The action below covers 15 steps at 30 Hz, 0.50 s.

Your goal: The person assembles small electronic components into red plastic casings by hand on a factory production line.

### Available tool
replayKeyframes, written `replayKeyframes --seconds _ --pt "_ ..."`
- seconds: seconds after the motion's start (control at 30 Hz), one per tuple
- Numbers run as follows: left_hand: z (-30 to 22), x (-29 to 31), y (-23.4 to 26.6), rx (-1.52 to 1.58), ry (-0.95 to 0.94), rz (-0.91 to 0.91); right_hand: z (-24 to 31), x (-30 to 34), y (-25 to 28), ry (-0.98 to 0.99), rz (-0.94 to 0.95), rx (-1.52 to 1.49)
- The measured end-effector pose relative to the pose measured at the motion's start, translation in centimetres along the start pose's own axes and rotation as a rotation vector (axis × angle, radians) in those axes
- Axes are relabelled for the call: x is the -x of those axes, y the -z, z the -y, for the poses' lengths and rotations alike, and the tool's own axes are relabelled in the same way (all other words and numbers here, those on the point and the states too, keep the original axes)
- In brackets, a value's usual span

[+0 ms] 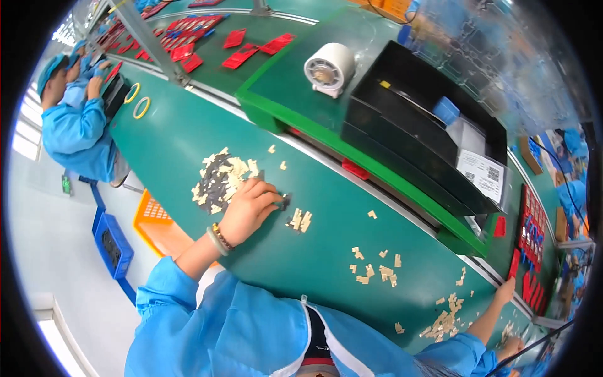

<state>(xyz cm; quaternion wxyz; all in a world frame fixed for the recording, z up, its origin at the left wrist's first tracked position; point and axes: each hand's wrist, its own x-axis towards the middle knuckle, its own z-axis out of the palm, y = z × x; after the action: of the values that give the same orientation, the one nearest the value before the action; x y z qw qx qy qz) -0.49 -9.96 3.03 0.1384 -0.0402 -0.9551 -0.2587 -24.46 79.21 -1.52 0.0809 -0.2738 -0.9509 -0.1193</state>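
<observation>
My left hand [252,204] reaches over the green table, fingers bent and pinched at a small black piece [286,202]. Beside those fingertips lie a few cream-coloured small parts [301,220]. Behind and left of the hand, a mixed pile of black and cream parts [218,182] is partly covered by it. Far to the right, my right hand [505,293] is stretched out to the conveyor's edge. Its fingers close on the end of a flat red piece [514,264]; the grip itself shows only small.
A black bin [402,132] and a white fan [330,68] stand on the green raised shelf [276,110]. More cream parts [446,320] lie scattered rightward. Red pieces [240,56] ride the conveyor. Co-workers [75,129] sit left; another person's hand [512,349] is at lower right.
</observation>
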Motion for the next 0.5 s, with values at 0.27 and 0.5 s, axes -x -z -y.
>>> replayKeyframes --seconds 0.27,0.5 --pt "-1.5 -0.4 -1.8 0.102 0.131 0.150 12.4 15.9 8.4 0.305 -0.598 -0.612" --pt "-1.0 -1.6 -1.4 0.512 0.132 0.249 22.3 44.6 20.6 1.182 -0.135 -0.436"
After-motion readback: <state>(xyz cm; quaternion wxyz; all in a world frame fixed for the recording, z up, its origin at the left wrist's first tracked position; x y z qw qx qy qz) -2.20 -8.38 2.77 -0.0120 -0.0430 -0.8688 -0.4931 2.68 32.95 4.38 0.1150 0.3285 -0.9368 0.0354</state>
